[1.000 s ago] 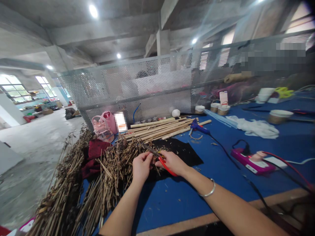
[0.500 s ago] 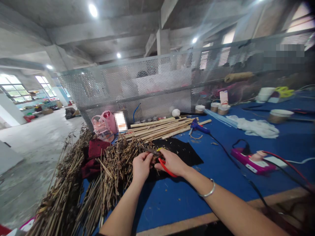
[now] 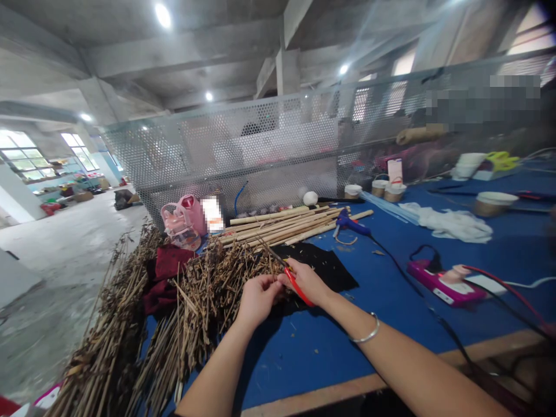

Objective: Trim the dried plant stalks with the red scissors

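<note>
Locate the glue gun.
In the head view, the glue gun lies right of centre on the blue table, by the right ends of the pale sticks.

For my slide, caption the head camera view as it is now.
Right hand holding red-handled scissors, left hand close by, beside dried stalks on a blue table.

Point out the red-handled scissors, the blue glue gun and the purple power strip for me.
Red-handled scissors [image 3: 299, 288]: head view, on the red handle at the right hand [image 3: 307, 280].
Blue glue gun [image 3: 346, 221]: head view, on its body.
Purple power strip [image 3: 464, 296]: head view, on its casing, near the front edge.
</note>
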The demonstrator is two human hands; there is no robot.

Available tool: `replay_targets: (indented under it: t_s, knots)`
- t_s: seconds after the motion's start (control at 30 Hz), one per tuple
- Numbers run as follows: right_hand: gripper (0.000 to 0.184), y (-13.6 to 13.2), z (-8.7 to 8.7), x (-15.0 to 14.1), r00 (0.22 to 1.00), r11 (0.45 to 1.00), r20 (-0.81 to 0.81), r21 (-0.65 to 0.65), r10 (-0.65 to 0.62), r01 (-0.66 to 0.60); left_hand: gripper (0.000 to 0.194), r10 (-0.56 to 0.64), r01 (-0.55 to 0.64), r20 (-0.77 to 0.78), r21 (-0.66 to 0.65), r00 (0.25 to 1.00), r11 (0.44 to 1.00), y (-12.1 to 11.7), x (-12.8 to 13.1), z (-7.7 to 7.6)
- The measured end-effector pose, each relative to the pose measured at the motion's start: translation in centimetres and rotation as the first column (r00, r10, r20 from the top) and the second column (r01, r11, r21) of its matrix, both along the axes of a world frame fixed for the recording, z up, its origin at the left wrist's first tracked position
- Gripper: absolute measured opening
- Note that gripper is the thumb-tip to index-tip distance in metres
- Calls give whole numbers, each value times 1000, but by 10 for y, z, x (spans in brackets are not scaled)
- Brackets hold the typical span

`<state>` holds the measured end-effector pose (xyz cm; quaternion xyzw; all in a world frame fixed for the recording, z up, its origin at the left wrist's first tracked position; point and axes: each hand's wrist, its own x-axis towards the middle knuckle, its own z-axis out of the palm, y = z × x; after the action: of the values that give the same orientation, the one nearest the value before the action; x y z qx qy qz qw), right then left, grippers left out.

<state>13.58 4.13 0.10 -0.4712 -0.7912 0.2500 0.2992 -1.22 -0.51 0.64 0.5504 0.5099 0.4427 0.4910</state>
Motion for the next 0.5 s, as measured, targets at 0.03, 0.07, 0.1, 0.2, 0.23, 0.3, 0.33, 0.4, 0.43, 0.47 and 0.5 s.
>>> replay_targets:
  t_s: [0.03, 0.07, 0.1, 0.2, 0.23, 0.3, 0.33, 0.4, 0.43, 0.47, 0.5]
  knots:
    - [30, 0, 0, 0, 1000, 1000, 4, -3, -5, 6, 25, -5, 5, -10, -5, 1000, 1000, -1, 0, 0]
    - [30, 0, 0, 0, 1000, 1000, 15, -4, -15, 15, 24, -4, 4, -18, -12, 1000, 1000, -1, 1, 0]
    - [30, -1, 0, 0, 999, 1000, 31, -3, -28, 28, 24, 0, 0, -24, -21, 1000, 1000, -1, 1, 1]
    - [29, -2, 3, 0, 995, 998, 70, 5, -65, 65, 26, 4, -5, -28, -35, 1000, 999, -1, 0, 1]
    - [29, -2, 3, 0, 995, 998, 76, 10, -70, 70, 26, 6, -7, -24, -36, 1000, 999, -1, 0, 0]
    - [29, -1, 4, 0, 995, 998, 79, 19, -66, 64, 24, 12, -13, -13, -46, 1000, 999, 0, 0, -1]
    - [30, -1, 4, 0, 995, 998, 78, 20, -60, 59, 23, 14, -14, -11, -53, 1000, 999, 1, -1, -1]
    - [30, 0, 4, 0, 996, 999, 80, 17, -46, 45, 22, 19, -20, -18, -63, 1000, 998, 2, -1, -3]
    - [30, -1, 4, 0, 996, 999, 85, 18, -42, 40, 22, 20, -22, -24, -65, 1000, 998, 2, -1, -3]
    - [30, -1, 5, 0, 995, 999, 93, 20, -40, 38, 22, 19, -21, -28, -65, 999, 998, 2, -1, -3]
    - [29, -2, 5, 0, 994, 999, 103, 24, -39, 36, 23, 16, -18, -31, -63, 999, 998, 2, -1, -2]
